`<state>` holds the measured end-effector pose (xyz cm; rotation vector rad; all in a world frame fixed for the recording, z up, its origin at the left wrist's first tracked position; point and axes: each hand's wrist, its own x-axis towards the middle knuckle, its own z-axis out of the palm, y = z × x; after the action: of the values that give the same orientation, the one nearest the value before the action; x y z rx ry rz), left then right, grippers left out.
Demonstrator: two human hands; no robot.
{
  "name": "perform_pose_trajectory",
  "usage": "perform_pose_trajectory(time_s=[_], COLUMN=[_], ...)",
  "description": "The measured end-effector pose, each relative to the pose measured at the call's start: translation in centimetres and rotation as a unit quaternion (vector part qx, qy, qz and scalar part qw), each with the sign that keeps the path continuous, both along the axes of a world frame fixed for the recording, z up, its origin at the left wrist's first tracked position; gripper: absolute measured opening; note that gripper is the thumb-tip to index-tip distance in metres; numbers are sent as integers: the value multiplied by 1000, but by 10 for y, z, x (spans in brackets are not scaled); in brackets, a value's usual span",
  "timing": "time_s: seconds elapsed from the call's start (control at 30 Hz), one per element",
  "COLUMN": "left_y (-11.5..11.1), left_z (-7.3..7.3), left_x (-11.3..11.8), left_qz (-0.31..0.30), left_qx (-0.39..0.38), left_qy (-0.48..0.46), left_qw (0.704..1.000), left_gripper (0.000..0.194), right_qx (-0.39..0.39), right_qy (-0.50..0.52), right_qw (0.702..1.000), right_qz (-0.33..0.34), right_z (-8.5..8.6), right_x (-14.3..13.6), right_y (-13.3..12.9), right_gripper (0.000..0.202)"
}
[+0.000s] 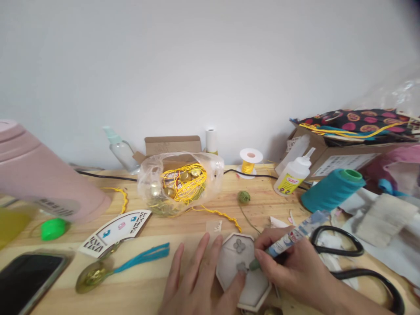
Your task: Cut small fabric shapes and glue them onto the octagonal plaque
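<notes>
An octagonal white plaque [226, 262] with a raised rim and small grey flower shapes lies on the table. My left hand [203, 280] rests beside it with fingers spread, and its thumb presses on the plaque near the lower flower. Pinched in my right hand [295, 271] is a marker pen [285, 242] with a clear, blue-printed barrel. Its grey-green front end points down at the plaque, close to my left thumb. The very tip is too blurred to tell whether it touches. Behind the plaque lies a small green ball of thread [243, 197].
Black-handled scissors [357, 274] lie right of my right hand, near a teal thread cone [333, 190] and a glue bottle [293, 175]. Leftward are a fan-shaped ornament [114, 232], a blue tassel [142, 258], a phone [31, 280] and a pink tumbler [42, 175]. A plastic bag [149, 175] holds yellow cord.
</notes>
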<state>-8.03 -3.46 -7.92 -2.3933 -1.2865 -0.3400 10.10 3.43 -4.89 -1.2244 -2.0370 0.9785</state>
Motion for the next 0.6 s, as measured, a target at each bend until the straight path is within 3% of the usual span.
perform_pose_trajectory(time_s=[0.17,0.3,0.43,0.6], left_y=[0,-1,-1,1], left_z=[-2,-2,-1,1], left_x=[1,1,1,-2], left_qz=[26,6,36,-12], left_qx=[-10,1,-13,-1], left_qy=[-41,-18,-34,-6], left_qw=[999,1000,999,1000], left_gripper=[40,42,42,44], right_qx=[-1,-6,-26,-32], right_qy=[3,10,39,94], right_qw=[1000,1000,999,994], right_qz=[-7,-6,-19,-45], right_z=[1,1,3,3], right_x=[0,-1,-1,2], right_y=[-1,-1,0,1], right_gripper=[13,13,15,20])
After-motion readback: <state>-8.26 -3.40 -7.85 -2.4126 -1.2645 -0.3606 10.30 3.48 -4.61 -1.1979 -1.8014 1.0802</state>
